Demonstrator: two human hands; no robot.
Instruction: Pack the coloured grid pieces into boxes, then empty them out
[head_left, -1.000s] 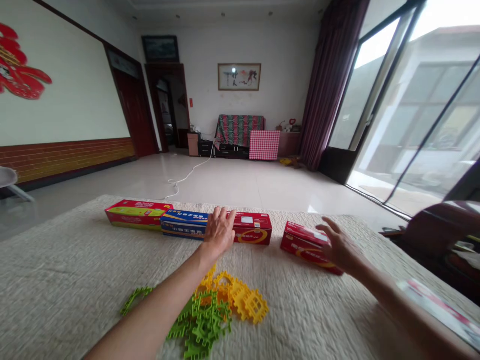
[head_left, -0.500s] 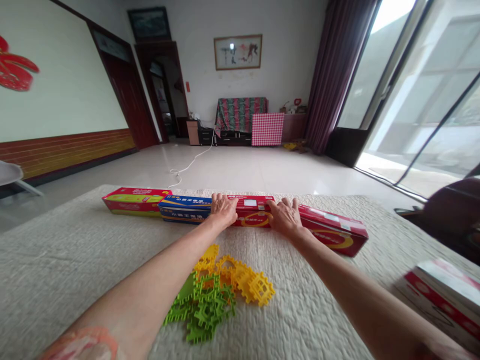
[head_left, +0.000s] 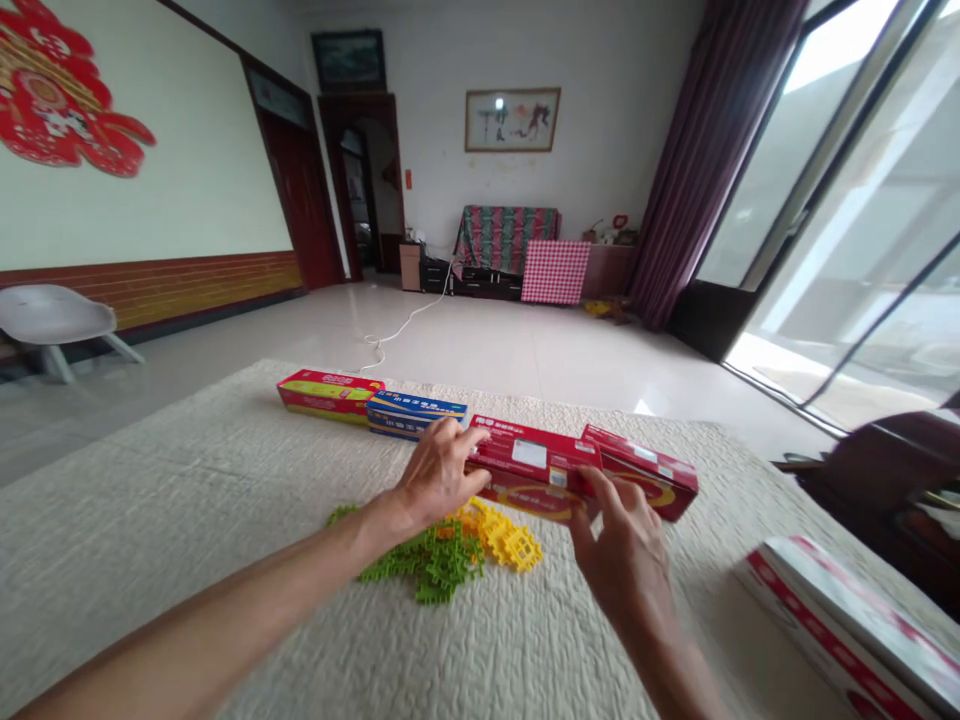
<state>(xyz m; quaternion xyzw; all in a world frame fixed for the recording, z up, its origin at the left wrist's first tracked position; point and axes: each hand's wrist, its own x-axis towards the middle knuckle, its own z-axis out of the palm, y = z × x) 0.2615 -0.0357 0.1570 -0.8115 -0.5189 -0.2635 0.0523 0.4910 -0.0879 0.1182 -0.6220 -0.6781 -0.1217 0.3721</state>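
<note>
Both my hands grip a long red box (head_left: 529, 460) by its ends, just in front of the row of boxes. My left hand (head_left: 441, 468) holds its left end, and my right hand (head_left: 626, 535) its right end, thumbs on the near side. Left of it lie a blue box (head_left: 416, 412) and a red and yellow-green box (head_left: 330, 395), end to end. Another red box (head_left: 649, 468) sits behind to the right. Green notched plastic pieces (head_left: 442, 560) and yellow ones (head_left: 510, 535) lie in a pile nearer me, partly behind my left forearm.
A cream quilted cover (head_left: 225, 540) lies under everything. At the lower right is a white and red box (head_left: 847, 620), with a dark brown chair (head_left: 885, 480) beyond it. A white chair (head_left: 56, 315) stands at far left, and a white cable (head_left: 409, 320) crosses the floor.
The middle red box has come out of the row toward me, held by both hands. My hands have moved nearer, and the view has shifted left.
</note>
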